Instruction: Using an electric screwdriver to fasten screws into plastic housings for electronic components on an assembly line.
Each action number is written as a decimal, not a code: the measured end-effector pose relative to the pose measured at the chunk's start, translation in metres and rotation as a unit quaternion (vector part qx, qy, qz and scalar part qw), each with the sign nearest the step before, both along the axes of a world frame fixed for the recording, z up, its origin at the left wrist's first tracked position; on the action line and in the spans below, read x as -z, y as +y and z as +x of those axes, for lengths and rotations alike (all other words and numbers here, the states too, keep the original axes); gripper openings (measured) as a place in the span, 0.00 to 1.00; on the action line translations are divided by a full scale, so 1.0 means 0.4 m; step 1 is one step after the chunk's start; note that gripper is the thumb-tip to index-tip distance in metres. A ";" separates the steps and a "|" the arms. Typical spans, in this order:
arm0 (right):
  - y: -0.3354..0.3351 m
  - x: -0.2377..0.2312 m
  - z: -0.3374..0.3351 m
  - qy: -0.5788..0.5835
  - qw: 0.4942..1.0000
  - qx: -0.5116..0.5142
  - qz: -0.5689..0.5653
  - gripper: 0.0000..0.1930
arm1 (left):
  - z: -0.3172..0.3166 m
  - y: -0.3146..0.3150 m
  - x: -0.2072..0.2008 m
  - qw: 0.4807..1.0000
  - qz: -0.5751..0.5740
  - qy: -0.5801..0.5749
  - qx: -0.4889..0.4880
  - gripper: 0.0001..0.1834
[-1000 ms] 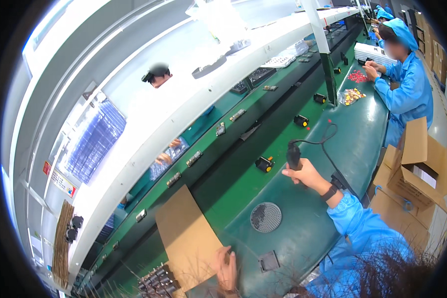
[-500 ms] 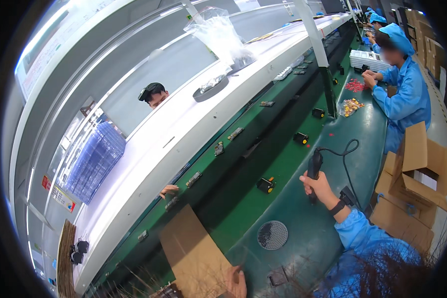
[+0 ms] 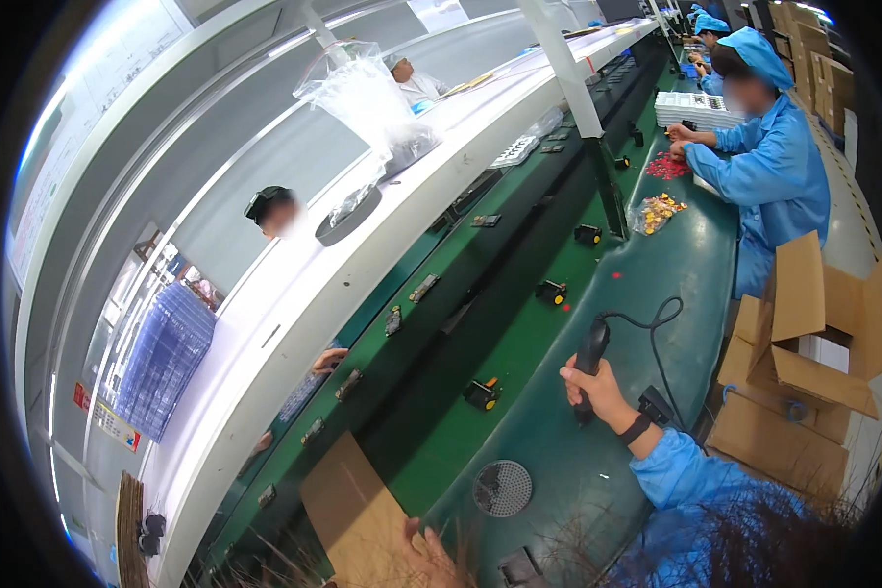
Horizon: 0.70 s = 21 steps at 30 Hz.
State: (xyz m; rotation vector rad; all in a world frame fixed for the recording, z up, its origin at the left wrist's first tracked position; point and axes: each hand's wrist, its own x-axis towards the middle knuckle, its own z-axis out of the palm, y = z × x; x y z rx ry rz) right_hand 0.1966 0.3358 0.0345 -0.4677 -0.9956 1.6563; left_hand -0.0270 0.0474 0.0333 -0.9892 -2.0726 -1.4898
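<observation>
My right hand (image 3: 600, 392) is wrapped round a black corded hand tool (image 3: 592, 348), held upright over the green bench mat; its exact kind is unclear. The cord (image 3: 666, 328) runs from its upper end and loops down to the right. A black band (image 3: 636, 428) with a small black box is on my right wrist. At the lower edge, my left hand (image 3: 429, 557) has its fingers apart beside the right edge of a brown cardboard sheet (image 3: 353, 495); hair partly covers it. A dark square part (image 3: 521, 566) lies to its right.
A round perforated disc (image 3: 503, 488) sits on the mat. Black parts with yellow pieces, such as one wheeled unit (image 3: 481, 394), line the green belt. Small circuit boards (image 3: 394, 320) lie farther left. Open cartons (image 3: 813, 333) stand at right, near a co-worker (image 3: 774, 157) in blue.
The whole view has shifted, so most things appear farther left. My right hand keeps its grip on the tool. Across the belt, a second hand of another person has come into sight.
</observation>
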 end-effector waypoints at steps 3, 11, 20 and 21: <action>0.007 0.012 0.000 0.004 1.000 -0.004 -0.018 0.09 | 0.035 0.020 -0.144 0.955 -0.176 -0.056 0.232 0.13; 0.007 0.001 0.001 0.015 1.000 -0.016 -0.015 0.10 | 0.357 -0.075 0.025 0.737 -0.334 -0.269 0.521 0.10; 0.005 -0.007 -0.001 0.006 0.999 -0.035 0.013 0.10 | 0.444 -0.293 0.366 0.685 -0.519 -0.377 0.346 0.15; 0.004 -0.017 -0.003 0.002 0.999 -0.036 0.034 0.11 | 0.447 -0.301 0.382 0.685 -0.527 -0.376 0.334 0.16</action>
